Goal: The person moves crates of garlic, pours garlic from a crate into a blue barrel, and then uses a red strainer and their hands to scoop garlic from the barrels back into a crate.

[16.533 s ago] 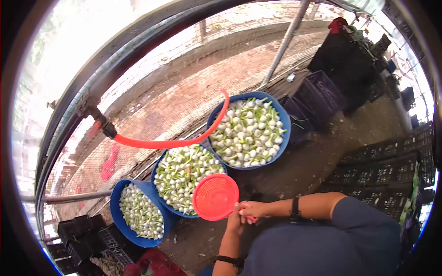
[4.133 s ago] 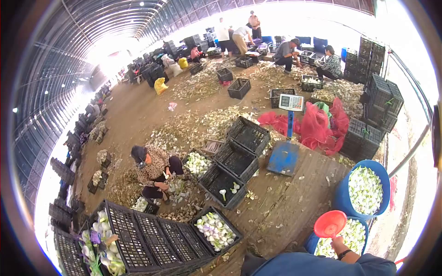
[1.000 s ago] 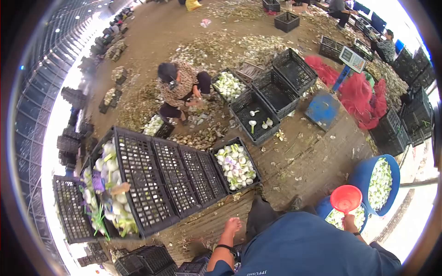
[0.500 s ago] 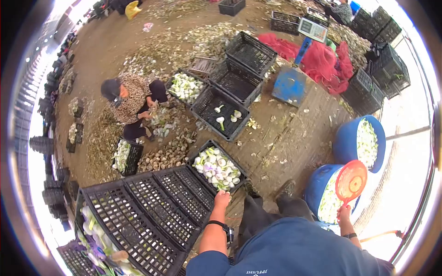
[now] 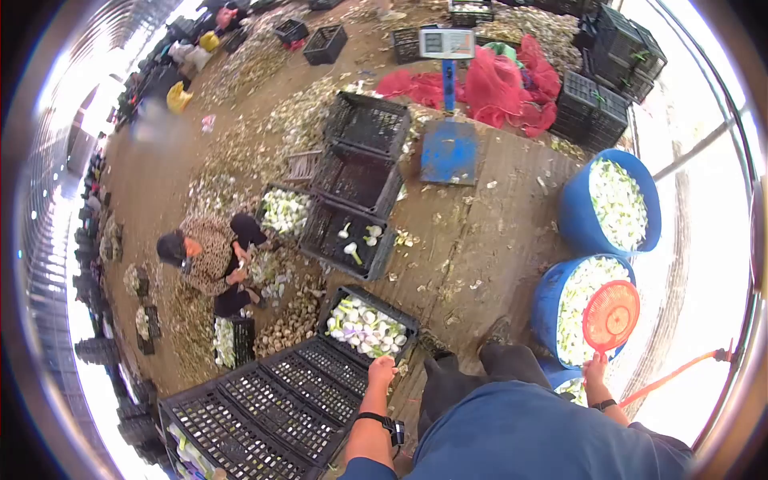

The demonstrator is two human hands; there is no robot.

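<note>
My right hand [image 5: 594, 370] is closed round the handle of a red plastic strainer [image 5: 612, 314]. Its round perforated bowl overlaps a blue barrel [image 5: 546, 300] filled with pale peeled garlic cloves [image 5: 588, 296]. My left hand [image 5: 382, 370] has its fingers curled, at the near corner of a black crate [image 5: 410, 330] holding white garlic bulbs [image 5: 364, 326]. What those fingers hold, if anything, is hidden. Black slatted crates [image 5: 280, 404] stand close to the left of that arm.
A second blue barrel [image 5: 572, 208] of cloves stands farther back. A person [image 5: 210, 256] crouches at left among bulbs and peelings. Ahead are several black crates [image 5: 352, 232], a blue platform scale [image 5: 448, 152] and red net bags [image 5: 504, 88]. An orange hose [image 5: 672, 376] runs at right.
The view has swung to the right, bringing the scale to the middle and both barrels more fully into sight. The strainer stays in my right hand; my left stays by the bulb crate.
</note>
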